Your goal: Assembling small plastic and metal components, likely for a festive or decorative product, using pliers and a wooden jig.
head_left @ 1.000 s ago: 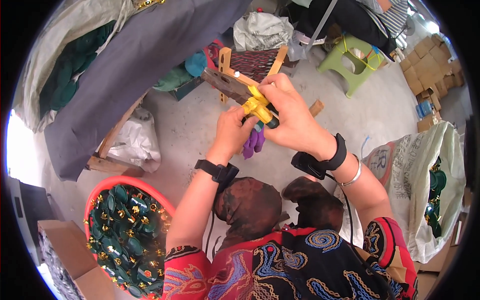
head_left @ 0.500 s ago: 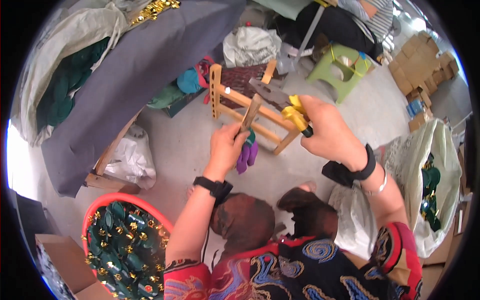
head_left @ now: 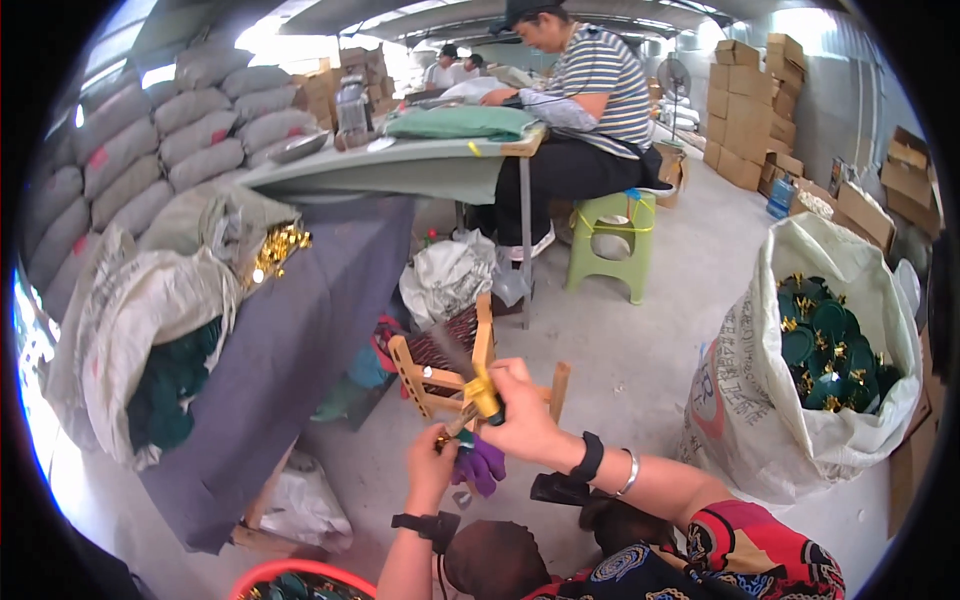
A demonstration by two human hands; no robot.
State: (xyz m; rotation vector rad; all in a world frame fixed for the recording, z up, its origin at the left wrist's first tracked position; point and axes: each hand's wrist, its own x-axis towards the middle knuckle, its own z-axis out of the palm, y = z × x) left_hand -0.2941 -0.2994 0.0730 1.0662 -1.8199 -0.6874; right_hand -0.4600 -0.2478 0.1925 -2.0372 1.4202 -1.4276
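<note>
My right hand (head_left: 525, 420) is closed round the yellow grip (head_left: 482, 392) of a bladed tool, whose dark blade (head_left: 450, 345) points away and is smeared by motion. Just left of it and lower, my left hand (head_left: 430, 462) is closed on a wooden stick (head_left: 462, 420); a small gold-coloured bit (head_left: 442, 440) shows at its fingertips. The yellow grip is close to the stick, but I cannot tell whether they touch. A purple thing with finger-like lobes (head_left: 482, 468) lies under my hands. Beyond them stands a low wooden frame (head_left: 430, 378) with a reddish-brown panel.
A white woven sack (head_left: 745, 400) of green and gold pieces stands right. A red-rimmed basket (head_left: 262, 572) is at the lower left, near a cloth-covered table (head_left: 300, 330) and an open sack (head_left: 95, 340). Ahead, a person (head_left: 605, 80) sits on a green stool (head_left: 608, 262).
The view has tilted up, bringing the worktable and seated person into sight. My right hand has come closer to my left, and the tool's grip is now beside the stick.
</note>
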